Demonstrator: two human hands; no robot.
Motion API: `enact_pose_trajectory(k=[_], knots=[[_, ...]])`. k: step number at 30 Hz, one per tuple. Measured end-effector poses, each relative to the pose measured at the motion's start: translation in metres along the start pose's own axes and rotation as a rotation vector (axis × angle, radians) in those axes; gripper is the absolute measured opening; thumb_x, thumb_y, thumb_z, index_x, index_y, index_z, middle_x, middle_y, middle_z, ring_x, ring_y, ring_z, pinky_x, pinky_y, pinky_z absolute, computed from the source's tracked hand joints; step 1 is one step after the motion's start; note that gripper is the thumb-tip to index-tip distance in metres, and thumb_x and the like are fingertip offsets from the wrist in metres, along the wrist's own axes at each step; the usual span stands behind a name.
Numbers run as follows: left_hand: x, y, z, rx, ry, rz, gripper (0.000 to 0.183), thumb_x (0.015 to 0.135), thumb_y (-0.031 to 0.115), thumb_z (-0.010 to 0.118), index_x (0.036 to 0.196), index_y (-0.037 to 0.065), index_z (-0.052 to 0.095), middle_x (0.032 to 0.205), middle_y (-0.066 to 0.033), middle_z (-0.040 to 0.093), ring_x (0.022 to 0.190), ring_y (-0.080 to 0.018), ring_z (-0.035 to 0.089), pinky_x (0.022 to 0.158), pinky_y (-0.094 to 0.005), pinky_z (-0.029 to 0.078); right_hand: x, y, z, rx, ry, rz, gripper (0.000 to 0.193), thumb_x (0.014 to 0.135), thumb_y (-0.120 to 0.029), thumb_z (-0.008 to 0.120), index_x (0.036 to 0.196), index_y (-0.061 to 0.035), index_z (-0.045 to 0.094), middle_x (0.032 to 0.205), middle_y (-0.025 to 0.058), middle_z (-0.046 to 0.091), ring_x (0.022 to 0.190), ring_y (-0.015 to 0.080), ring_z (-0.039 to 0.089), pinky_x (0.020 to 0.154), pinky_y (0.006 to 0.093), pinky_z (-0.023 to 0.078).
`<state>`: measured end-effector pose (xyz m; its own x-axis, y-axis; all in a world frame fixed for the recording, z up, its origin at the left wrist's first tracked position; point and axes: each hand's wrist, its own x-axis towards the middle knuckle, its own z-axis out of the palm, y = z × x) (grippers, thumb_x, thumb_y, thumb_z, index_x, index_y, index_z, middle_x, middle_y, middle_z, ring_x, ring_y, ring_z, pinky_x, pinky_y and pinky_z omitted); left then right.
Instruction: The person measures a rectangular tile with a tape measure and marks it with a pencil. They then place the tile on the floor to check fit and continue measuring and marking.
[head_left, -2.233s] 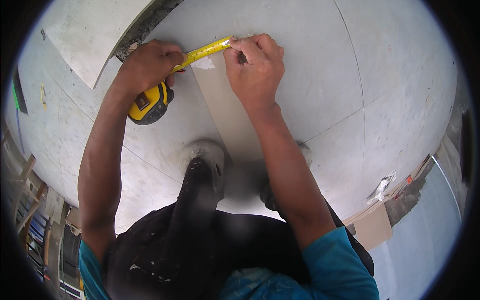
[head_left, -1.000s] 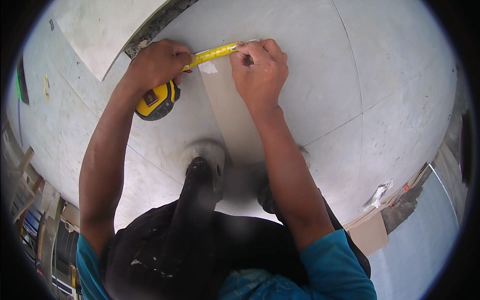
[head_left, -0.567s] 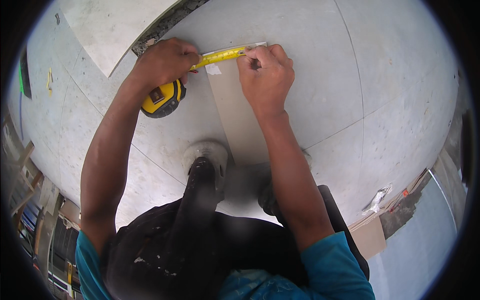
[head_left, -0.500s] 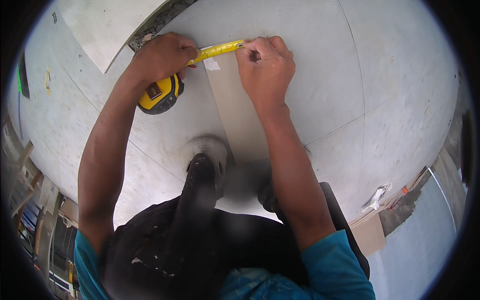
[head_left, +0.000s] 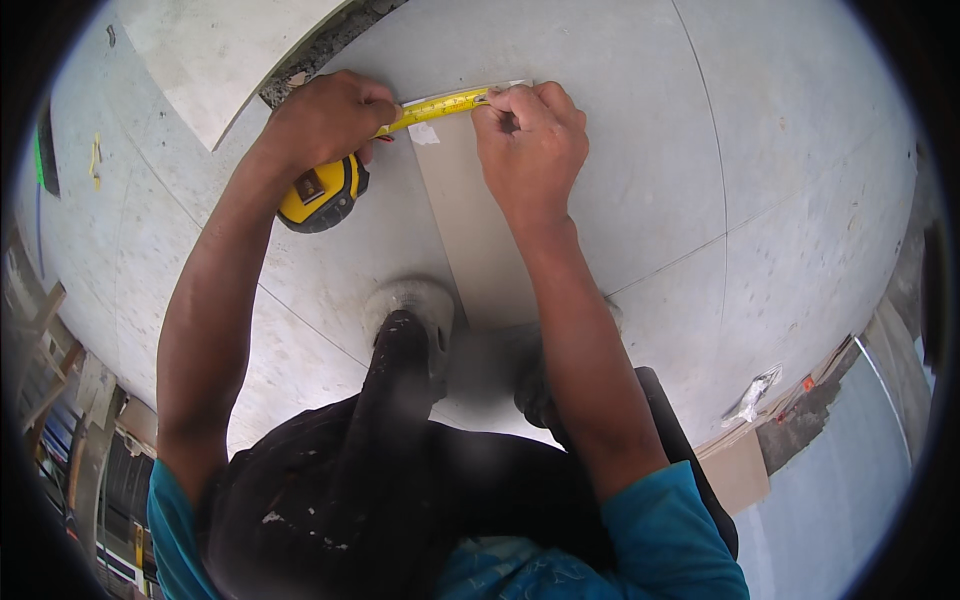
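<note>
My left hand (head_left: pixel 335 118) is closed on the yellow blade of a tape measure (head_left: pixel 445 104). The tape's yellow and black case hangs below that hand, against its wrist. Pinched between the fingers of my right hand (head_left: pixel 533 150) is the blade's hooked end. The short stretch of blade between my hands lies across the far end of a long beige tile strip (head_left: pixel 475 215). That strip rests on the grey tiled floor and runs back between my feet. A torn white patch sticks to its far left corner.
A loose pale slab (head_left: pixel 215 60) lies at the upper left, beside a rough gap with rubble (head_left: pixel 310 55). My shoe (head_left: pixel 410 300) stands left of the strip. Crumpled clear plastic (head_left: pixel 755 392) lies at the right, near the floor's broken edge. Wooden boards (head_left: pixel 95 420) are at the far left.
My right hand has shifted slightly left and nearer with the hooked end, and more of the strip's far edge now shows. The left hand has barely moved.
</note>
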<state>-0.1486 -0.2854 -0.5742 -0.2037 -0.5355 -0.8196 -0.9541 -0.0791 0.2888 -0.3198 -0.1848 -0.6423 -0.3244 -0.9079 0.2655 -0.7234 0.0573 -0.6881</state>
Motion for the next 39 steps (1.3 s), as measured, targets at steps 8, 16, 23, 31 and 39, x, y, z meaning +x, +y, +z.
enact_pose_trajectory(k=[8, 16, 23, 31, 39], knots=[[0.003, -0.004, 0.002, 0.025, 0.007, 0.049, 0.034, 0.088, 0.032, 0.052, 0.103, 0.010, 0.073, 0.077, -0.0031, 0.072, 0.065, -0.0108, 0.068, 0.070, -0.0287, 0.054, -0.002, -0.001, -0.003, -0.036, -0.019, -0.007, 0.014, 0.068, -0.003, 0.073, 0.073, -0.0120, 0.064, 0.070, -0.0009, 0.051, 0.069, 0.0206, 0.054, 0.071, 0.0372, 0.040], [0.004, -0.005, -0.002, -0.028, 0.031, 0.033, 0.033, 0.090, 0.034, 0.051, 0.101, 0.012, 0.072, 0.073, -0.0026, 0.070, 0.064, -0.0102, 0.066, 0.070, -0.0291, 0.053, -0.007, -0.001, -0.002, -0.036, -0.027, 0.043, 0.012, 0.070, -0.003, 0.073, 0.074, -0.0120, 0.065, 0.070, -0.0006, 0.051, 0.070, 0.0205, 0.054, 0.072, 0.0378, 0.041], [-0.002, -0.011, 0.002, -0.077, -0.008, 0.077, 0.034, 0.091, 0.037, 0.051, 0.098, 0.011, 0.072, 0.067, -0.0019, 0.066, 0.059, -0.0096, 0.061, 0.068, -0.0285, 0.051, 0.005, -0.005, -0.014, 0.053, -0.100, 0.066, 0.019, 0.074, -0.003, 0.072, 0.091, -0.0091, 0.070, 0.080, 0.0020, 0.058, 0.078, 0.0217, 0.057, 0.076, 0.0392, 0.044], [-0.043, -0.052, 0.009, -0.679, -0.078, 0.278, 0.033, 0.100, 0.038, 0.053, 0.082, 0.011, 0.055, 0.057, 0.0003, 0.053, 0.052, -0.0089, 0.054, 0.054, -0.0243, 0.046, -0.017, -0.011, -0.044, -0.116, -0.093, 0.142, 0.094, 0.067, -0.024, 0.086, 0.143, -0.0049, 0.035, 0.134, 0.0222, 0.038, 0.122, 0.0390, 0.038, 0.096, 0.0508, 0.035], [-0.084, -0.061, 0.010, -0.981, 0.092, 0.323, 0.031, 0.101, 0.039, 0.052, 0.087, 0.012, 0.055, 0.054, -0.0004, 0.053, 0.046, -0.0094, 0.052, 0.048, -0.0243, 0.045, -0.047, -0.049, -0.020, -0.236, -0.182, 0.223, 0.105, 0.065, -0.031, 0.086, 0.146, -0.0024, 0.026, 0.143, 0.0307, 0.026, 0.128, 0.0451, 0.030, 0.100, 0.0554, 0.025]])
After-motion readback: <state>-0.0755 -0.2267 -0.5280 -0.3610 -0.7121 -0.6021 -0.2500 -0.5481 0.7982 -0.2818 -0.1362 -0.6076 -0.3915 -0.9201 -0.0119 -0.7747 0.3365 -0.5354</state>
